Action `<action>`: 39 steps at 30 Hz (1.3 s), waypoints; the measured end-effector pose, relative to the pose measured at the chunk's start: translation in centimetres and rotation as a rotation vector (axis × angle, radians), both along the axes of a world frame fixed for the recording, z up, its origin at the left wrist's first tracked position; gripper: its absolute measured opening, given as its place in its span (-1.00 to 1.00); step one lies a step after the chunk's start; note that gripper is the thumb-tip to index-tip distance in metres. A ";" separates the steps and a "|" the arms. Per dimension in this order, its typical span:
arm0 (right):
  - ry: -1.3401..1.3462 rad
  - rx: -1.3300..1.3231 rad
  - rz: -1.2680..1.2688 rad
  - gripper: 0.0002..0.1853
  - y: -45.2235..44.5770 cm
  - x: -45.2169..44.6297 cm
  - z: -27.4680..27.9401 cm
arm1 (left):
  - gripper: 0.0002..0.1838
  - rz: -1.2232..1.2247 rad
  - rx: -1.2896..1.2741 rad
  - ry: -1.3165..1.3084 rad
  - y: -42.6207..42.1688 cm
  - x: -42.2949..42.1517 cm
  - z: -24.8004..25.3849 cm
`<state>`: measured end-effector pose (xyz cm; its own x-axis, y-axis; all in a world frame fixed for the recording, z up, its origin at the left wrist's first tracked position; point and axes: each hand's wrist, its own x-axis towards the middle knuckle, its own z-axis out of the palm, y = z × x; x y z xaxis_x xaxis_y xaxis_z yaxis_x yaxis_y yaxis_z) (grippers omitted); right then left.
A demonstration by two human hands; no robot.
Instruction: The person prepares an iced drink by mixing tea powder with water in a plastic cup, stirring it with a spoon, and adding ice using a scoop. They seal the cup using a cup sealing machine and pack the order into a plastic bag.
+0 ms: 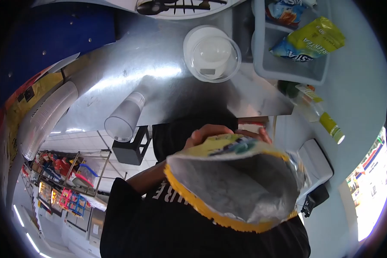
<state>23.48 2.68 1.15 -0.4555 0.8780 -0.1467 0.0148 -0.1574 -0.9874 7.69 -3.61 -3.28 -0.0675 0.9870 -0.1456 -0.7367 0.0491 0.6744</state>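
Note:
A foil drink-powder pouch [241, 189] with a torn yellow edge is held close to the camera, its wide mouth facing up at me. Its silvery inside shows, and its outer face is yellow-green. My left hand [207, 132] grips the far side of the pouch, fingers curled against it. On the pouch's far right side, the fingers of my right hand [263, 136] show only in part and press on it. The pouch hides most of both hands. Beyond them, a clear plastic container [232, 64] sits on a white kitchen scale [198, 38].
On the steel counter [159, 94] a clear tall cup [124, 116] lies near the edge. A long stack of clear cups [51, 118] is at left. A grey bin [266, 64] holds a green tea pouch [309, 41]; a green-labelled bottle [309, 103] is beside it.

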 end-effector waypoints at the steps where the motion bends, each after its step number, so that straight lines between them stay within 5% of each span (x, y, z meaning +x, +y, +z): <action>1: -0.040 -0.016 -0.047 -0.03 -0.2 0.4 0.3 | -0.28 -0.253 -0.198 -0.296 -0.2 -0.2 -1.1; 4: -0.157 -0.035 -0.224 -0.05 -0.9 1.8 1.6 | -0.35 -0.486 -0.223 -0.670 1.6 0.7 -0.4; 8: -0.316 -0.003 -0.497 -0.08 -2.3 3.7 3.9 | -0.34 -0.386 -0.208 -0.987 3.5 5.1 1.8; 9: -0.343 0.014 -0.561 -0.09 -2.8 4.1 4.5 | -0.36 -0.352 0.077 -0.738 4.2 5.8 1.0; 12: -0.394 0.056 -0.718 -0.11 -3.7 4.6 5.0 | -0.37 -0.449 0.341 -0.441 4.6 5.6 1.2; 15: -0.412 0.081 -0.829 -0.14 -4.4 4.7 4.9 | -0.32 -0.671 -0.304 -0.825 5.0 3.6 3.6; 19: -0.405 0.095 -0.909 -0.17 -5.0 4.6 4.3 | -0.27 -0.194 0.211 -0.148 7.6 0.0 9.0; 22: -0.388 0.100 -0.937 -0.19 -5.4 4.6 3.4 | -0.33 -0.198 0.059 0.002 8.8 -3.6 12.5; 24: -0.372 0.103 -0.946 -0.20 -5.6 4.5 2.8 | -0.32 -0.461 -0.217 0.418 9.9 -5.8 14.7; 25: -0.362 0.106 -0.948 -0.21 -5.6 4.5 2.5 | -0.44 -0.480 -0.287 0.425 10.5 -6.4 15.3; 32: -0.300 0.095 -0.938 -0.27 -6.3 4.3 0.5 | -0.52 -0.704 -0.124 1.061 12.1 -9.2 14.3; 39: -0.274 0.075 -0.936 -0.32 -7.0 4.1 -0.8 | -0.52 -0.636 -0.115 1.190 11.6 -8.1 15.0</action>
